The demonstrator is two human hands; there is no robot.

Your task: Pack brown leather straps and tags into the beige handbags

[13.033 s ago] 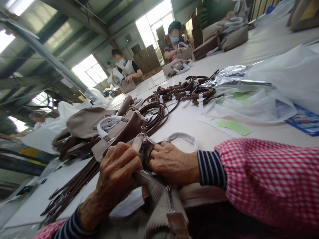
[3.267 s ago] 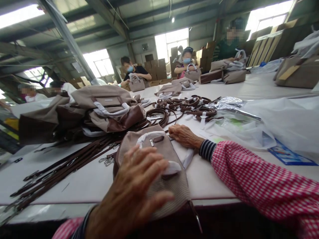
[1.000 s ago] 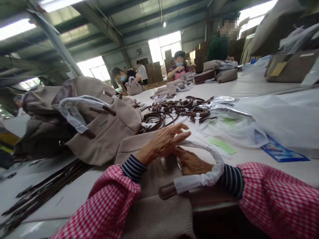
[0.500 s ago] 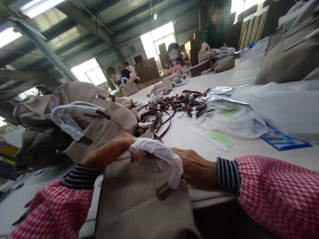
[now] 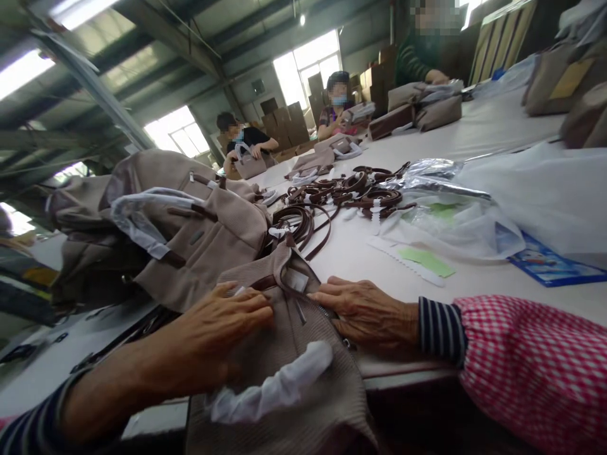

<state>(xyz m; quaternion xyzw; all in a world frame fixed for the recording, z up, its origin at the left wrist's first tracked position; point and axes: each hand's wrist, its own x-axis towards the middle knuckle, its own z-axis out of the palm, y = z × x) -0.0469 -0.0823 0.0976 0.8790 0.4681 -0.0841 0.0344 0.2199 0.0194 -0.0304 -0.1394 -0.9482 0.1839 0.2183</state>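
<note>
A beige ribbed handbag [image 5: 284, 354] lies flat at the near edge of the white table [image 5: 360, 253], partly hanging over it. Its handle, wrapped in white paper [image 5: 275, 388], rests on the bag's lower part. My left hand [image 5: 213, 335] lies flat on the bag's left side, fingers stretched toward the brown-trimmed opening [image 5: 291, 281]. My right hand [image 5: 365, 309] lies flat on the bag's right edge and the table, fingers apart, next to the zipper. Neither hand grips anything.
A pile of beige bags [image 5: 180, 221] stands at the left. Coiled brown straps [image 5: 351, 189] lie mid-table, long straps [image 5: 109, 341] at the left edge. Clear plastic bags [image 5: 474, 202], a green slip [image 5: 427, 260] and a blue sheet [image 5: 550, 265] lie at the right. Other people work on bags at the far end.
My left hand has let go of the wrapped handle, which has dropped onto the bag's lower part. Both hands now lie flat on the bag near its opening.
</note>
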